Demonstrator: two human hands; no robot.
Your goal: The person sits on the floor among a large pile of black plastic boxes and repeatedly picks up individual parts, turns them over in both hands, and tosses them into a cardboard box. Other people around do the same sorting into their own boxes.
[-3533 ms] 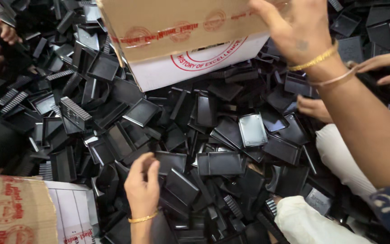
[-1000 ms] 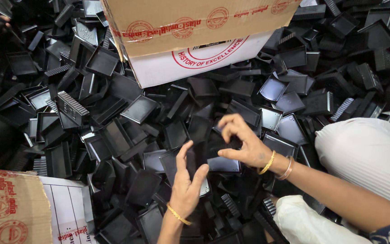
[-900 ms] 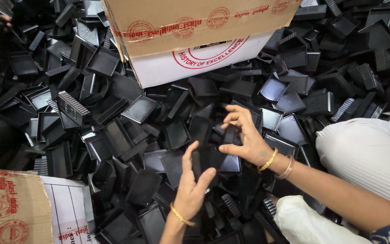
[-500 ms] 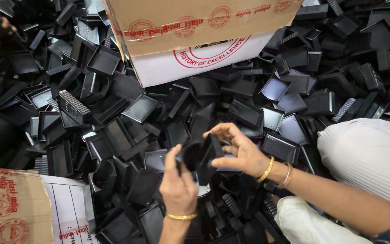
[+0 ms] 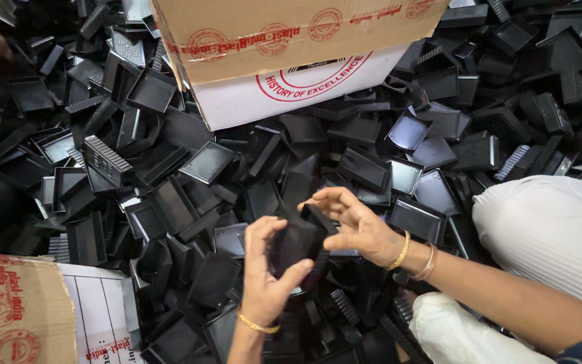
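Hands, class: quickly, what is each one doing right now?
Left hand: closed around a black plastic piece.
Right hand: fingers curled, touching the same piece.

Your left hand is bare, with one thin gold bangle around the wrist at the near edge. Your right hand is bare too, and its wrist carries two bangles side by side, a gold one nearer the hand and a paler, coppery one behind it. The right forearm is uncovered up to a dark patterned sleeve at the near right corner.
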